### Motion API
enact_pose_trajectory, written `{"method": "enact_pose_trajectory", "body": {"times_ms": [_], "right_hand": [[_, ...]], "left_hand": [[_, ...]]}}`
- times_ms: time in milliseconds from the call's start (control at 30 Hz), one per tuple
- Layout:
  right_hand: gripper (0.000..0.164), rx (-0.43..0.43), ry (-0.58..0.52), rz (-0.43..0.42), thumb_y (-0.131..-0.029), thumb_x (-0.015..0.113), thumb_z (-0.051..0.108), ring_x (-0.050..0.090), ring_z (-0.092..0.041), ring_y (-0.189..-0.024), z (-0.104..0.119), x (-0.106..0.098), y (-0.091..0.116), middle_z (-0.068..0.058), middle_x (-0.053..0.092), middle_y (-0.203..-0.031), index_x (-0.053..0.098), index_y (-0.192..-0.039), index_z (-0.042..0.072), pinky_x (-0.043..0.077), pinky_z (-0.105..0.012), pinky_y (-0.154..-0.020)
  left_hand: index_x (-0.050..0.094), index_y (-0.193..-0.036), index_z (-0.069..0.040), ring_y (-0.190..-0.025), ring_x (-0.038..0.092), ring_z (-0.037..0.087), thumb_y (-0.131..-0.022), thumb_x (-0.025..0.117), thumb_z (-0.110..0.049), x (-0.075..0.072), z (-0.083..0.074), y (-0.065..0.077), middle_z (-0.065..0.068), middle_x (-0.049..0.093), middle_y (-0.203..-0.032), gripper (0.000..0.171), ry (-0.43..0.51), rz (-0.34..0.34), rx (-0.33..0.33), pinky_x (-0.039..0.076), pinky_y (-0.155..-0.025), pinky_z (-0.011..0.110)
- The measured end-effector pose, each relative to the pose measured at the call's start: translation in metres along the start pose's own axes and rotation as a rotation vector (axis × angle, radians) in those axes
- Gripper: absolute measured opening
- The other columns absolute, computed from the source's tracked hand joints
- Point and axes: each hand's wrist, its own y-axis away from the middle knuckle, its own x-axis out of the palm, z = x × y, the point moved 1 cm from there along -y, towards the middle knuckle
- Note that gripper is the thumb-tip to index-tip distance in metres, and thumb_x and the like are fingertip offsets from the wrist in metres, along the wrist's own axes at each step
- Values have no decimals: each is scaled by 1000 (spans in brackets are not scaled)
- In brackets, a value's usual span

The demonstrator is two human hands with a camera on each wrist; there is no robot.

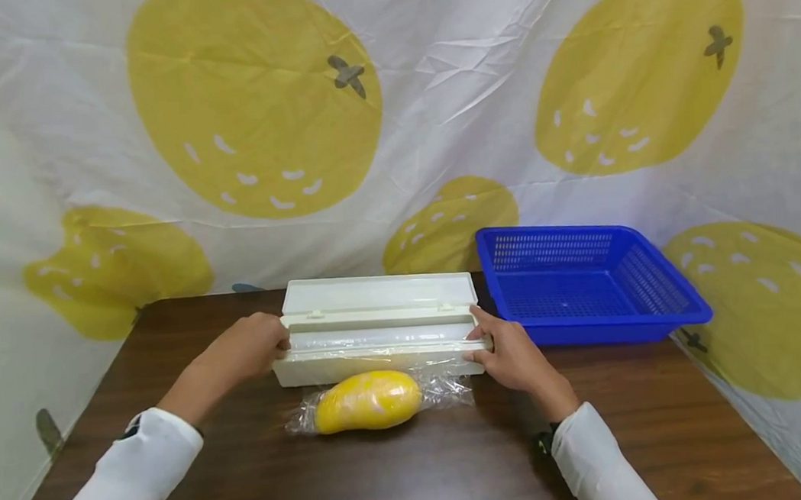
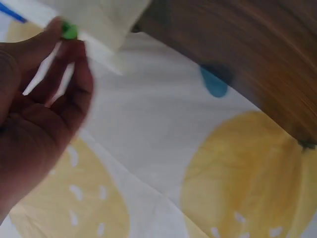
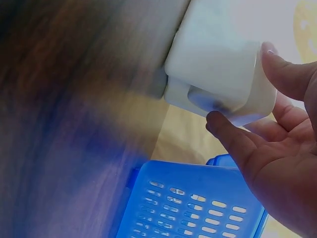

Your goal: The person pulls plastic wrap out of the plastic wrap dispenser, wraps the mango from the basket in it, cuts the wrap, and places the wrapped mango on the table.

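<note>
A white cling film dispenser [image 1: 380, 366] stands on the table with its lid [image 1: 379, 292] tipped back and a film roll [image 1: 378, 337] inside. At its left end, my left hand [image 1: 258, 343] pinches a small green tab [image 2: 70, 31] between thumb and fingertips. My right hand [image 1: 510, 346] grips the dispenser's right end, thumb on one side and fingers on the other, as the right wrist view also shows. Just in front lies a yellow mango [image 1: 368, 401], wrapped in clear film [image 1: 443, 391] that bunches at both ends; film also stretches over the dispenser's front.
Behind my right hand, a blue plastic basket [image 1: 598, 330] with slotted walls sits at the table's back right. A fabric sheet [image 1: 448, 125] printed with yellow fruit hangs along the back and sides. Dark brown table [image 1: 360, 482] extends toward me.
</note>
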Motion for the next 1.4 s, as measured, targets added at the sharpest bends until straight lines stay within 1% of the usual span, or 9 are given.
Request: {"method": "enact_pose_trajectory", "body": {"times_ms": [133,200,400,500,633,733,900,1133,1400], "right_hand": [[59,6,-21,8,-80,81,19,47,-6,-46,1,-1,1,-15,68,-128,60,-131,-4,52,-45,-79],[51,-9,-25,-1,-80,81,18,47,-7,-49,2,-2,0,-17,62,-137,66,-123,-3,51,-46,-81],[33,-43,-26,-14,-79,81,16,51,-17,-57,5,-6,-2,-20,53,-145,72,-107,2,50,-52,-89],[47,-42,-28,0,-80,81,15,56,-23,-68,8,-8,-1,-18,60,-138,66,-122,-1,51,-50,-86],[64,-47,-40,14,-81,80,15,61,-32,-104,8,-9,0,-20,61,-137,55,-137,-2,51,-53,-91],[60,-49,-40,16,-81,80,16,49,-37,-127,7,-9,0,-24,51,-145,58,-133,-1,45,-58,-100],[65,-36,-34,26,-82,80,19,45,-36,-131,8,-12,3,-24,52,-144,53,-136,-2,40,-58,-106],[61,-40,-36,57,-82,80,19,42,-38,-132,9,-13,7,-27,49,-146,54,-133,-3,38,-59,-108],[67,-44,-18,88,-79,82,18,41,-40,-133,10,-15,8,-29,46,-147,53,-134,-5,38,-60,-107]], "left_hand": [[72,-73,-2,-62,56,21,-82,72,0,-2,-20,-2,5,60,-68,9,-22,-4,-40,52,-53,37],[77,-98,0,-79,63,34,-83,74,-11,0,-34,-5,15,70,-88,18,-29,-23,-34,58,-64,48],[78,-104,-6,-82,62,31,-82,76,-22,16,-66,-25,12,71,-93,27,-49,-93,-2,56,-66,48],[78,-100,-5,-82,63,28,-81,77,-17,24,-72,-30,11,71,-91,23,-53,-133,-10,57,-67,45],[77,-100,-2,-82,66,28,-80,76,-8,29,-73,-32,13,74,-89,21,-44,-179,-32,59,-69,44],[78,-94,-2,-78,66,27,-80,76,-5,32,-72,-33,12,74,-85,15,-49,-212,-17,59,-67,43],[77,-78,-7,-67,61,23,-80,73,-1,36,-73,-32,7,67,-73,7,-55,-259,13,57,-58,39],[74,-82,-6,-71,59,22,-82,66,-4,34,-84,-22,7,64,-79,8,30,-178,-58,56,-62,38],[71,-83,-5,-77,63,20,-82,63,-4,34,-95,-10,6,70,-82,8,153,-144,-21,58,-71,39]]}}
